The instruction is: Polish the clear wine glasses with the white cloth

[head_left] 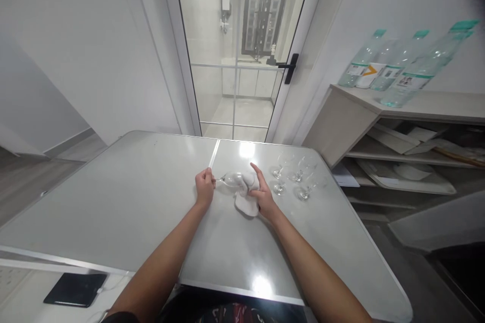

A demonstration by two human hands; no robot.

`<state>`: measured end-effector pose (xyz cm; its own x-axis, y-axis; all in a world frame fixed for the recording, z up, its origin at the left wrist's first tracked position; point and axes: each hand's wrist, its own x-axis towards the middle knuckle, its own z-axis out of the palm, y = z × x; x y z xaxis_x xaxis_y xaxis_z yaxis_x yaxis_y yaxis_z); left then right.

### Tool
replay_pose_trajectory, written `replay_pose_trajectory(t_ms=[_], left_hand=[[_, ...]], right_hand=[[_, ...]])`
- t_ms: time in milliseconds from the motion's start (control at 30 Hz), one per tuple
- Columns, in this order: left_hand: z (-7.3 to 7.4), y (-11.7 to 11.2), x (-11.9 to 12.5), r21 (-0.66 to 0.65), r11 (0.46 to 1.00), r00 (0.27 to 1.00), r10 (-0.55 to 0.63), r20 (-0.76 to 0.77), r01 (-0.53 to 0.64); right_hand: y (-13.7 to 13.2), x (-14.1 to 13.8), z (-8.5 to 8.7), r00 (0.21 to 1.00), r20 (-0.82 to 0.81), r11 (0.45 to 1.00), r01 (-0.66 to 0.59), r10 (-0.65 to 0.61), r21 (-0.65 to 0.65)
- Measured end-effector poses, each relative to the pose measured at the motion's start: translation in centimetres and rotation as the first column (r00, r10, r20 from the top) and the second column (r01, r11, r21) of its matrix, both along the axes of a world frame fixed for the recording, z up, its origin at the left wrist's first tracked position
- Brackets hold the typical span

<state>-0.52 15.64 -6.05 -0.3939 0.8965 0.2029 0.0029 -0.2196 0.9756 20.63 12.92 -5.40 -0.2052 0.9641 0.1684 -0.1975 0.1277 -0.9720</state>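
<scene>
A stemmed glass (230, 179) is held sideways above the table (159, 202), nearer the far edge than the near one, its stem toward the left. The left hand (205, 186) is curled in a fist, fingers clamped on the stem end, its forearm slanting in from the near edge. The right hand (263, 196) grips a white cloth (246, 204) bunched against the glass's bowl; its fingers reach forward on the far side while the thumb lies across the near side. That forearm slopes in from the near right. A flap of the cloth hangs toward the near edge. Just beyond the right hand, more stemmed glasses (279, 189) stand together toward the table's far right corner. Past that corner is a shelf unit (352, 106) with plastic bottles (407, 81) on top. A glass door (212, 91) stands beyond the far edge.
</scene>
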Motion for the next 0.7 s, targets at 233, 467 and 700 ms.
replay_pose_trajectory(t_ms=[233,467,700], left_hand=[[-0.2,0.0,-0.2,0.008,1.000,0.999,-0.005,0.041,0.004],[0.8,0.3,-0.3,0.051,0.998,0.911,0.014,0.413,-0.038],[-0.6,-0.3,1.6,-0.094,0.960,0.953,-0.245,0.176,0.264]], right_hand=[[-0.2,-0.2,0.1,0.996,0.050,0.997,-0.075,0.076,-0.019],[-0.4,-0.2,1.3,0.897,-0.424,0.978,0.040,-0.125,-0.204],[-1.4,-0.8,2.4,0.837,-0.529,0.932,-0.293,0.142,-0.212]])
